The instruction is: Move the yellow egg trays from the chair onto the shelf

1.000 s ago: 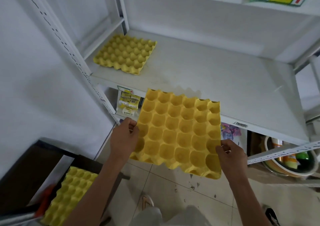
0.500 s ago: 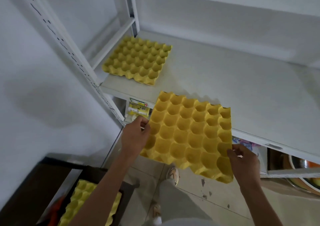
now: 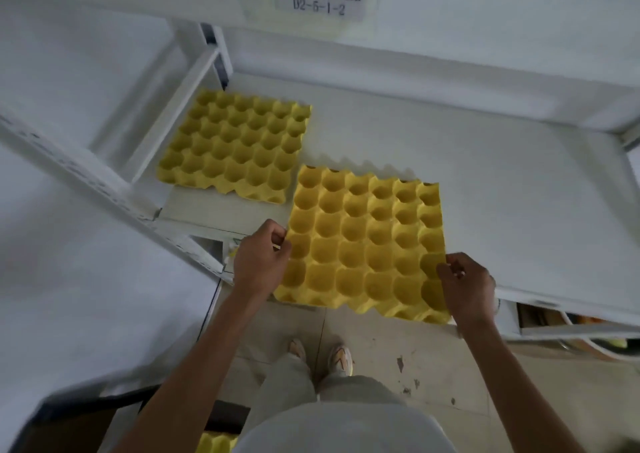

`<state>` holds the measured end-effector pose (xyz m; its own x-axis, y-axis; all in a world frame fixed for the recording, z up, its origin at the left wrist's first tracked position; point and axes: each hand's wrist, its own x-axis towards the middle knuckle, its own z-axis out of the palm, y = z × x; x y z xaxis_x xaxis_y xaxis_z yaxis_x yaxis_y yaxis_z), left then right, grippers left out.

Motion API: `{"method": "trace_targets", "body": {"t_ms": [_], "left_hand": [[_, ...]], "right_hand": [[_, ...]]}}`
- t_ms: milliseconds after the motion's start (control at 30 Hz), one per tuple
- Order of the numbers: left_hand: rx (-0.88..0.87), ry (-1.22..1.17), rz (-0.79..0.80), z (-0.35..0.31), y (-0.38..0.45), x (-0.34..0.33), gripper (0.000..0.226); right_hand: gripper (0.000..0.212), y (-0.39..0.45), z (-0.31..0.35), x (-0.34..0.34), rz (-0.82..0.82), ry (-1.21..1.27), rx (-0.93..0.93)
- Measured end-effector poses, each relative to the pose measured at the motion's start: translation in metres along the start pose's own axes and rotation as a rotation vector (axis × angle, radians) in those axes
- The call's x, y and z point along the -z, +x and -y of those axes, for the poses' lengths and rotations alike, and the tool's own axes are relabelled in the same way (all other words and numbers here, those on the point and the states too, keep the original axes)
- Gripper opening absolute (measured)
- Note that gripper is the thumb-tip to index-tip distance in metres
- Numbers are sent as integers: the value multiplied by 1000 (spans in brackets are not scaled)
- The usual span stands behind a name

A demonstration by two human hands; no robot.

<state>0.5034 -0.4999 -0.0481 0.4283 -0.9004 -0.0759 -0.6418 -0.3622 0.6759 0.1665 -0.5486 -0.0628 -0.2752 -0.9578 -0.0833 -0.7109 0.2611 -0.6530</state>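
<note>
The two yellow egg trays (image 3: 367, 241) (image 3: 239, 147) look like matt moulded paper pulp, slightly rough; the white shelf (image 3: 502, 182) seems painted metal with a smooth, dull finish; the floor tiles (image 3: 398, 355) are pale, scuffed and stained

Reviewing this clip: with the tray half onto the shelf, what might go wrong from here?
The held tray overhangs the shelf front edge; released now, it may tip onto the floor. Each hand, left and right, has only a fingertip grip on a side edge, so it may slip. Pushed leftward, its corner may shove the tray already placed.
</note>
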Motion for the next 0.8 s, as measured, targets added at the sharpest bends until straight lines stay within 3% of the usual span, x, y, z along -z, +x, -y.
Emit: {"method": "trace_targets", "body": {"t_ms": [167, 267, 433, 633, 733, 800], "left_hand": [[-53, 22, 86, -7, 39, -4, 5], [-50, 23, 160, -14, 54, -8, 16], [25, -223, 258, -17, 76, -13, 32], [-45, -266, 315, -16, 101, -6, 41], [-236, -116, 245, -7, 110, 7, 44], [-353, 92, 88, 2, 118, 17, 44]], "right_hand": [[14, 15, 1, -6, -33, -1, -44], [19, 24, -2, -10, -68, 71, -183], [20, 47, 10, -24, -106, 185, -263], [23, 82, 31, -48, -139, 240, -277], [24, 98, 37, -58, -134, 212, -281], [25, 106, 40, -62, -117, 177, -261]]}}
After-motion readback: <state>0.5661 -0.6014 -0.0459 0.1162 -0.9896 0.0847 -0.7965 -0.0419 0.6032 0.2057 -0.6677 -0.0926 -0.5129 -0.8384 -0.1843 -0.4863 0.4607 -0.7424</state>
